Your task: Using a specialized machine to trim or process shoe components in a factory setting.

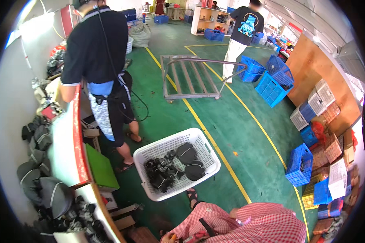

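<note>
At the lower edge, my left hand point(168, 237) is partly cut off, its fingers curled by a small thing with an orange-yellow end point(173, 237). What it is stays unclear. Of my right hand point(233, 213) only a small patch of skin shows among red-and-white checked cloth point(267, 222); its fingers are hidden. A black strap point(207, 227) and a red item lie against the cloth between the hands. Just ahead on the floor stands a white plastic basket point(176, 198), holding round black pieces point(186, 154) and a heap of small black parts point(161, 174). Neither hand touches it.
A co-worker point(97, 48) stands at the left workbench point(65, 150), where black parts are piled. Farther off, another person point(245, 30) is beside a metal cart point(190, 96). Blue crates point(299, 164) and cartons line the right side. Yellow lines point(215, 141) cross the green floor.
</note>
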{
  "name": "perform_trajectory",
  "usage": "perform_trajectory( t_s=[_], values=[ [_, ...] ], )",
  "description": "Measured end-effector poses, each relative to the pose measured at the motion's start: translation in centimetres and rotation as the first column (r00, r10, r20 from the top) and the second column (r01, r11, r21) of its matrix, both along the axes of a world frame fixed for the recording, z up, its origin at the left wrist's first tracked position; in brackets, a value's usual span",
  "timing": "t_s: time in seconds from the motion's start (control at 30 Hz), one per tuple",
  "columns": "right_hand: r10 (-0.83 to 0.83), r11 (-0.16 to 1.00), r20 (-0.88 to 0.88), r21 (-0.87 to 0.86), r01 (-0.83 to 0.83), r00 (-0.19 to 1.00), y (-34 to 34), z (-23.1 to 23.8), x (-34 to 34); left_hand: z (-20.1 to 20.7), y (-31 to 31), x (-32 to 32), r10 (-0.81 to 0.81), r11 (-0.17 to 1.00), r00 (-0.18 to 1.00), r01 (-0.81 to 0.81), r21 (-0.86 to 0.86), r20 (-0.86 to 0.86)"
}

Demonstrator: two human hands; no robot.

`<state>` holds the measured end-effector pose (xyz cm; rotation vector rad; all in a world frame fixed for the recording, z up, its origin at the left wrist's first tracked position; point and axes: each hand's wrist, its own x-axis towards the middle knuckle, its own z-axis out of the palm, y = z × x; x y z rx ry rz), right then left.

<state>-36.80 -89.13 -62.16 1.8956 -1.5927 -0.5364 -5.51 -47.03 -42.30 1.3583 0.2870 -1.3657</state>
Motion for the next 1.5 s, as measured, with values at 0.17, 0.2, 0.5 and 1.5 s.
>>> perform_trajectory(
  t_s=[0.17,0.2,0.5,1.5],
  values=[
    [-0.282,-0.797,0.151,0.513,-0.319,0.947,6.7,16.5,3.9,3.0,3.0,0.5,-0.090,0.995,0.953,0.076,0.059,0.288],
    [-0.240,-0.359,0.149,0.904,-0.230,0.959,9.0,25.3,8.6,3.4,3.8,0.5,-0.091,0.995,0.942,0.074,0.065,0.322],
    [-0.057,-0.528,-0.011,0.849,-0.021,0.998,5.6,26.3,17.4,7.7,1.5,5.3,-0.182,0.982,0.791,0.115,0.149,0.584],
    [0.286,-0.752,0.672,0.599,-0.274,0.683,44.8,37.0,37.5,18.9,27.3,-23.3,0.643,0.362,0.498,-0.867,0.342,0.581]
  ],
)
